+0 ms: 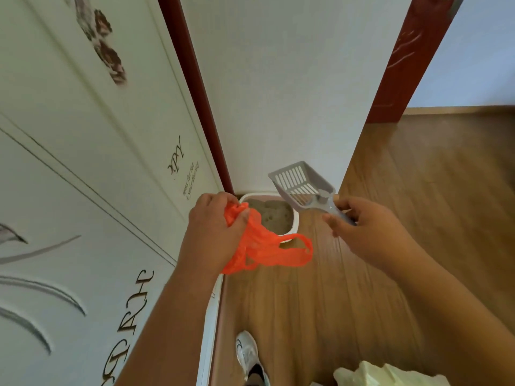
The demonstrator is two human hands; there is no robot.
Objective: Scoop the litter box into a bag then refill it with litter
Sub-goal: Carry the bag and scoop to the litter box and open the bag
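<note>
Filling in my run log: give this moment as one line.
left hand: grips orange bag | right hand: holds scoop, empty | litter box: on floor ahead, unscooped

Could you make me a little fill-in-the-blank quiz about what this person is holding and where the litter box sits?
1. The left hand grips a crumpled bag whose colour is ____.
2. The right hand holds the grey, slotted ____ by its handle.
3. The litter box stands on the wooden floor in the ____ where the wall meets the door frame.
4. The scoop's tray looks ____ of litter.

Missing words: orange; scoop; corner; empty
</note>
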